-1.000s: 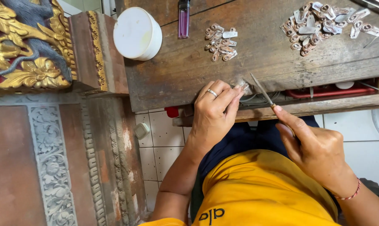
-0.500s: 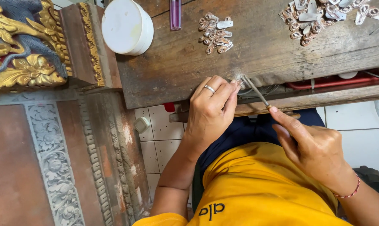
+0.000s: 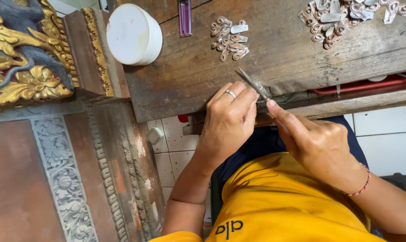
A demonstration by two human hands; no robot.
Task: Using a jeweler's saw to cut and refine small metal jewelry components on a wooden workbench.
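My left hand [image 3: 230, 118], with a ring on one finger, is pinched at the front edge of the worn wooden bench [image 3: 275, 54]. It grips a small metal piece that its fingertips almost wholly hide. My right hand [image 3: 317, 145], with a red cord bracelet at the wrist, holds a thin metal file [image 3: 251, 84]. The file slants up and to the left over my left fingertips, its tip above the bench top.
On the bench lie a small heap of silver ornaments [image 3: 229, 38], a larger heap [image 3: 346, 15] at the far right, a white round tub [image 3: 133, 33] and a purple lighter [image 3: 185, 17]. A gilded carved stand [image 3: 28, 67] is on the left. Red tray [image 3: 360, 84] under the bench.
The file has slid forward and to the left across my left fingertips, so its tip now lies further over the bench. The small silver piece seen earlier is now covered by my fingers.
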